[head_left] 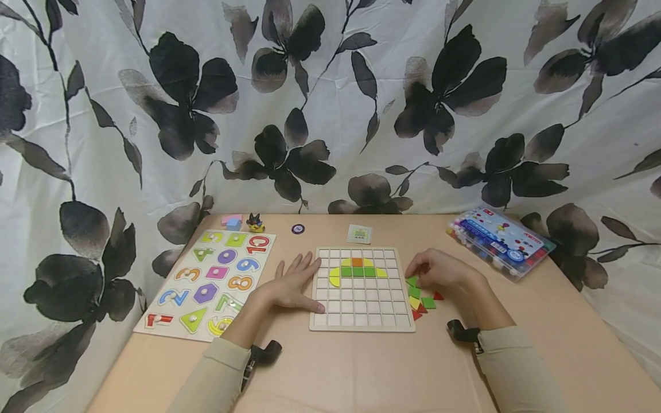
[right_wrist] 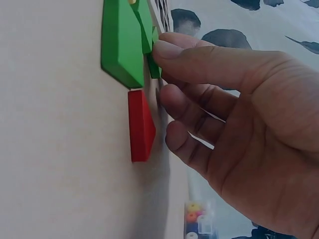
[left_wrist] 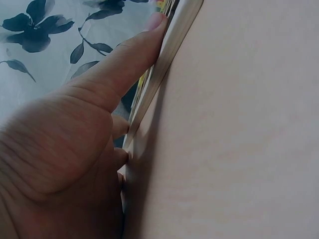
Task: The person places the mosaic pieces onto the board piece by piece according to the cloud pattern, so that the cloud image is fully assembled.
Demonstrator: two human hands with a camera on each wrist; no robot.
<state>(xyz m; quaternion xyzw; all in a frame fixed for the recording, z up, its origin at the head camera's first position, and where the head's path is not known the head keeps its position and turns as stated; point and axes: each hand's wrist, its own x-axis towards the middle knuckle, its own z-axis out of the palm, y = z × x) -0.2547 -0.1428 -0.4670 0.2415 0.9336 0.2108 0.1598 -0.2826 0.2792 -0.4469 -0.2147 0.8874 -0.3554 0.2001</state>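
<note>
A white grid board [head_left: 361,312] lies in the middle of the table, with a yellow, green and orange tile pattern near its top. My left hand [head_left: 291,285] rests along the board's left edge, fingers spread, the thumb reaching over its rim; the thumb [left_wrist: 129,62] also shows against the edge in the left wrist view. At the board's right side, my right hand [head_left: 446,272] has its fingers bent over a small pile of tiles. Its thumb and index finger pinch a green tile [right_wrist: 156,69]. Beside it are another green tile [right_wrist: 119,45] and a red triangle tile [right_wrist: 141,127].
A number and shape puzzle board [head_left: 172,275] lies at the left. Behind it stand a small figurine [head_left: 255,223] and pastel blocks [head_left: 233,222]. A round dark token [head_left: 298,229] and a pattern card [head_left: 359,234] lie at the back. A clear plastic case [head_left: 501,241] sits at right.
</note>
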